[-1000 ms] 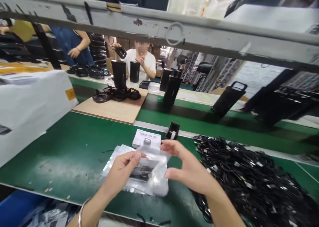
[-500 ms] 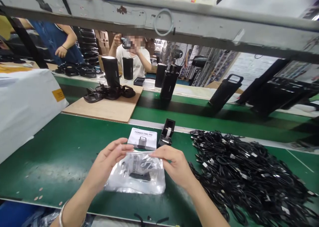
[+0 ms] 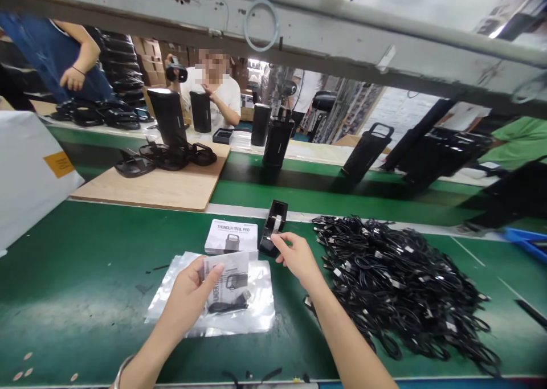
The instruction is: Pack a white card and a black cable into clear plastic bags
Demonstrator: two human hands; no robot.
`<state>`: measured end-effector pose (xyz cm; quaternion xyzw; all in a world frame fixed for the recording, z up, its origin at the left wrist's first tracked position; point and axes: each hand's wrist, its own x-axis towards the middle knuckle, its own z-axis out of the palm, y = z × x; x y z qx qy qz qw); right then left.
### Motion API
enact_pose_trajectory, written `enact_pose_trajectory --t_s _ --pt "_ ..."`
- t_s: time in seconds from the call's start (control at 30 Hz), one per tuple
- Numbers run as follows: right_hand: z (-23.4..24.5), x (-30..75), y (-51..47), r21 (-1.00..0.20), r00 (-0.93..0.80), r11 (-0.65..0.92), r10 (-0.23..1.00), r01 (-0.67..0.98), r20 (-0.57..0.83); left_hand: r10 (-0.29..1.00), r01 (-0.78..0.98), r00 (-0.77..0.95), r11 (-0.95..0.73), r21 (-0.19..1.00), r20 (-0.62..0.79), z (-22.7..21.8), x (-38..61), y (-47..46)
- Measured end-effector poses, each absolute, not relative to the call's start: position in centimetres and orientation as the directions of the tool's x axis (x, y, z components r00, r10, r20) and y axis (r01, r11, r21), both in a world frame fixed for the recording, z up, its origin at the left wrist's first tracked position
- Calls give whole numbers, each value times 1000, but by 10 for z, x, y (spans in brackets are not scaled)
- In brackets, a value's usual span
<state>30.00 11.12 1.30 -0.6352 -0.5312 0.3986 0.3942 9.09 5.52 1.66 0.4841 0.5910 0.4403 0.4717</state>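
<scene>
My left hand (image 3: 188, 289) grips a clear plastic bag (image 3: 235, 272), thumb on top. Inside the bag are a printed booklet and a black cable (image 3: 228, 305). Under it lie other clear plastic bags (image 3: 261, 312), flat on the green bench. My right hand (image 3: 297, 258) pinches at the front end of a black tape dispenser (image 3: 267, 245); the tape between finger and thumb is barely visible. A stack of white booklets (image 3: 231, 232) printed "THUNDER TRAIL PRO" sits left of the dispenser, just beyond the bag.
A large heap of black cables (image 3: 393, 286) covers the bench at right. Beyond, a wooden board (image 3: 145, 192) carries black straps and a speaker (image 3: 166, 115). More speakers (image 3: 277, 141) stand farther back. A white bag (image 3: 34, 172) is at left; a metal beam (image 3: 325, 47) crosses above.
My right hand has left the bag and moved to the tape dispenser. My left hand has closed on the bag, which is now folded over. The person opposite has lowered a black object from the face.
</scene>
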Motion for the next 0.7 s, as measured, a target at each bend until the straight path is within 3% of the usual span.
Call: enact_pose_trajectory --t_s 0.27,0.47,0.7 --pt "25 320 118 -960 87 -250 967 128 -240 988 73 -38 150 986 -148 8 91 56" --pt "14 316 97 -981 114 -186 977 63 -178 991 120 -7 133 984 -133 4 90 58" --pt "-8 310 75 -896 214 -56 976 440 43 992 46 13 125 991 -126 5 93 59"
